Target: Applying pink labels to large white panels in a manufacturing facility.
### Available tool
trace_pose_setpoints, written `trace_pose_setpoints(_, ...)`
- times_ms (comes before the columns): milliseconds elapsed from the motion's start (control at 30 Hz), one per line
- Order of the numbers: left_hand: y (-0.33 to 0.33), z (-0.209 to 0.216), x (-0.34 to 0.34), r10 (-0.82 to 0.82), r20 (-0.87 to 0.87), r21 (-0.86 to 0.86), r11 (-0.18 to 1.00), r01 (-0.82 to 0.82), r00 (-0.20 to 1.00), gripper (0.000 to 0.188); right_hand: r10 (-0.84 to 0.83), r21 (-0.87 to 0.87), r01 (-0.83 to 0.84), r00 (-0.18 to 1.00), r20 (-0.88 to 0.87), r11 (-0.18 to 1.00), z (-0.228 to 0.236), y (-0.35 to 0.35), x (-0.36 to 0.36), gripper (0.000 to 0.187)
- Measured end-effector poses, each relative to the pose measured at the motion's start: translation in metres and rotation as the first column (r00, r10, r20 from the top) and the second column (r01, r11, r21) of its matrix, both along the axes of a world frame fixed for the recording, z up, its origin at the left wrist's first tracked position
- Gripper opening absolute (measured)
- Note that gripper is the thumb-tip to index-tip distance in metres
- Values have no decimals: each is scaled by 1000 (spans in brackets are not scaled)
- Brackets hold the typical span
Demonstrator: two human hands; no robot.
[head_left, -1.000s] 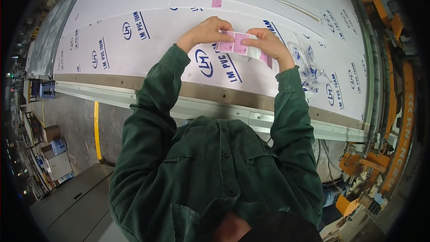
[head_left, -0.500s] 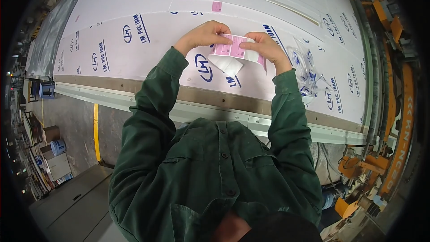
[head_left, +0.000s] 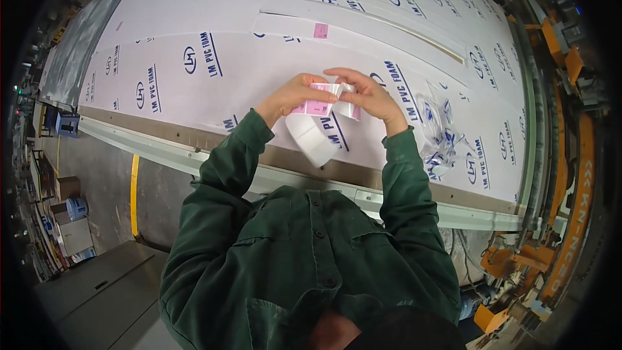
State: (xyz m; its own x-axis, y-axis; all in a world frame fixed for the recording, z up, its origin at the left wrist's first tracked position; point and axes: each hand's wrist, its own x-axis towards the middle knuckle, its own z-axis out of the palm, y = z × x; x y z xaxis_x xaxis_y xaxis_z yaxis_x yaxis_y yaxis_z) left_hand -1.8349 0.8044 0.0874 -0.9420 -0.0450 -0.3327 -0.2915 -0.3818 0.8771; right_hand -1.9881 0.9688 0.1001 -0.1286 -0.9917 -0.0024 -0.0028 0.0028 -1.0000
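Observation:
A strip of pink-and-white labels (head_left: 316, 108) is stretched between my hands above the film-covered board (head_left: 175, 94). My left hand (head_left: 293, 97) pinches its left part between thumb and fingers. My right hand (head_left: 370, 98) is closed on the strip's right part, where it folds and shows a white back. Below my left hand hangs the strip's bare white tail (head_left: 311, 139), curving down toward the board's near edge. My right fingertips partly hide the fold.
A crumpled clear plastic bag (head_left: 440, 133) lies right of my right hand. One pink label (head_left: 321, 30) sits on the board farther back, near long narrow strips (head_left: 369, 23). A metal ledge (head_left: 162, 146) runs along the near edge. Orange machine parts (head_left: 570, 214) stand at the right.
Both hands and the label strip have come nearer to me. The right part of the strip is now folded, and the white tail hangs lower.

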Motion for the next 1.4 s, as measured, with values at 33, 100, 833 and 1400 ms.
trace_pose_setpoints(33, -2, -2, 2, 20, -20, 21, 1000, -20, 1000, 23, 43, -14, -43, 999, -27, 999, 1, -3, -2, 50)
trace_pose_setpoints(100, -7, -9, 2, 45, 27, 4, 999, -45, 999, 26, 68, 11, -68, 997, -23, 998, 0, -12, -7, 32)
trace_pose_setpoints(833, -11, -97, -9, 140, -319, -948, -62, -313, 937, 31, -128, 371, 286, 909, -396, 884, -67, -158, -253, 22)
trace_pose_setpoints(1400, -12, -99, -12, 148, -288, -958, -59, -282, 946, 32, -173, 194, 560, 535, -827, 805, -93, -173, -252, 58)
